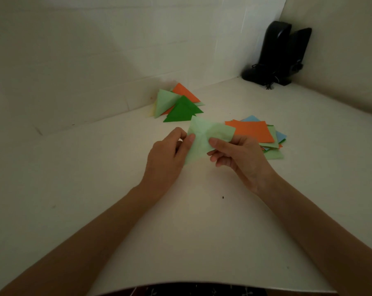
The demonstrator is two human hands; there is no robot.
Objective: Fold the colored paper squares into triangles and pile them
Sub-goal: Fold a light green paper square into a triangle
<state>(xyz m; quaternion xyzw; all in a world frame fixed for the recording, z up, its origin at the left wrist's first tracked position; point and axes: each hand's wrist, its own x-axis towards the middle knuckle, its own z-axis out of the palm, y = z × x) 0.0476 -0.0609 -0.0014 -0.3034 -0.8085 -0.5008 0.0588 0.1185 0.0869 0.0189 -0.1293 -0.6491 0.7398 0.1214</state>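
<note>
A light green paper square (204,135) is held up just above the white table, bent and partly folded. My left hand (168,157) pinches its left edge between thumb and fingers. My right hand (238,154) pinches its right side, thumb on top. Behind them, near the wall, lies a pile of folded triangles (178,105): dark green on top, light green, orange and a yellow one underneath. To the right is a stack of unfolded squares (257,131) with an orange sheet on top and blue and light green sheets under it.
The white table (95,178) meets white walls at the back and right. A black device with cables (281,54) stands in the far right corner. A small dark speck (223,197) lies on the table in front of my hands.
</note>
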